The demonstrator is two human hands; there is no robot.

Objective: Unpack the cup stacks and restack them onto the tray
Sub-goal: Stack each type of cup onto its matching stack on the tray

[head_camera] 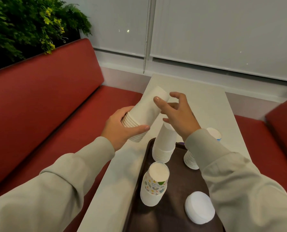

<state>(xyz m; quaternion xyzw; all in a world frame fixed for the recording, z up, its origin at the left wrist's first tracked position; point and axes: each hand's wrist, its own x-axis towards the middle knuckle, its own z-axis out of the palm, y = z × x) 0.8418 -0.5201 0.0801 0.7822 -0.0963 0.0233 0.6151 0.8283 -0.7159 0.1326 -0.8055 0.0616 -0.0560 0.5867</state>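
Cup stack [146,113] slants diagonally, bases up-right (rims in left hand [121,131]).

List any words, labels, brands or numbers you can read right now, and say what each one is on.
No readable text anywhere in this view.
patterned cup: coloured drawings only, no legible words.
blue-marked cup on the table: mark mostly hidden, unreadable.
white cup stack in the left hand: plain, no print.
tray: plain, no label visible.
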